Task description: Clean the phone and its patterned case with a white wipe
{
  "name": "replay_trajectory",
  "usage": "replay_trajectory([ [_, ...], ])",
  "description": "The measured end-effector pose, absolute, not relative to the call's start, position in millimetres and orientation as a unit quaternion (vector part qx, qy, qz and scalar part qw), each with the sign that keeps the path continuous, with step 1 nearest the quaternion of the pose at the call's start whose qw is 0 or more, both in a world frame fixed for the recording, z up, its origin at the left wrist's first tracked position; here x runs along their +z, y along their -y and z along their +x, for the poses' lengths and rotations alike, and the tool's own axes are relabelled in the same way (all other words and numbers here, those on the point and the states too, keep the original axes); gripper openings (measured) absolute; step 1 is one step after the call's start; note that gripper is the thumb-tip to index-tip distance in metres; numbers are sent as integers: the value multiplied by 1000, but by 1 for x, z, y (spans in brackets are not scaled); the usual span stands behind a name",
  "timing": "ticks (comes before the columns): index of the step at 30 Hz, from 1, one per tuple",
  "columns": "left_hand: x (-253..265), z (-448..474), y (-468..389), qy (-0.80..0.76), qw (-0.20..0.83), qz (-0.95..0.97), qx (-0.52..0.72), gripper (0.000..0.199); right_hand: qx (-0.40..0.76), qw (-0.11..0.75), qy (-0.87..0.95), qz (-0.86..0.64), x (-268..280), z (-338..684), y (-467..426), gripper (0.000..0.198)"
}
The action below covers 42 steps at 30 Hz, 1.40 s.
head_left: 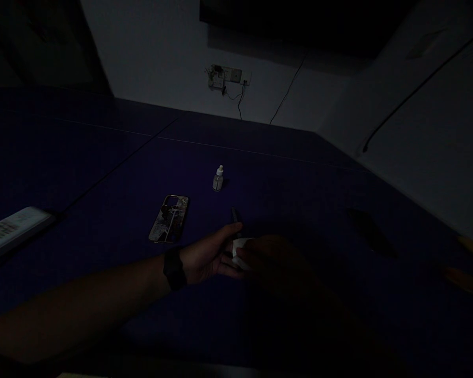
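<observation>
A small white object [240, 245] sits between the person's two hands, above the dark blue-purple table [114, 220]. The left hand [208, 259], below a black wristwatch [174, 269], curls around its near side; the right hand [278, 257] meets it with the fingers, its exact grip lost in shadow. A dark narrow item [235, 214] shows just past the left thumb; whether it is held cannot be told. Thin seams cross the table. Beyond the hands stands a clear dropper bottle with a white top [218, 182]; left of it and nearer lies a gold-rimmed patterned phone case [168, 219]. A long white box [26, 220] lies far left of the hands. Past the table, a pale wall [150, 52] carries sockets [230, 75] with cables, beneath a large black panel [299, 26]. The room is very dim.
</observation>
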<state>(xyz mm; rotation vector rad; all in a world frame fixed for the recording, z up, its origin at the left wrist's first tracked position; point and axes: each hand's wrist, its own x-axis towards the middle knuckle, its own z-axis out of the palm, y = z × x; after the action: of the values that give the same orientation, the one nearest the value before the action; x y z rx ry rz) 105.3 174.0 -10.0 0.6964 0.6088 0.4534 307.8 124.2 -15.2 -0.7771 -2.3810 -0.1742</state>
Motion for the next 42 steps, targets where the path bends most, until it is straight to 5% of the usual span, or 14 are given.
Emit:
replay_trajectory([
  [24, -14, 105, -177, -301, 864, 343, 213, 51, -74, 277, 933, -217, -5, 300, -128, 20],
  [31, -16, 105, -176, -293, 861, 356, 212, 52, -118, 344, 896, -254, -5, 305, -132, 26],
  [42, -20, 106, -175, -292, 860, 360, 215, 55, -101, 280, 935, -193, -7, 301, -128, 21],
])
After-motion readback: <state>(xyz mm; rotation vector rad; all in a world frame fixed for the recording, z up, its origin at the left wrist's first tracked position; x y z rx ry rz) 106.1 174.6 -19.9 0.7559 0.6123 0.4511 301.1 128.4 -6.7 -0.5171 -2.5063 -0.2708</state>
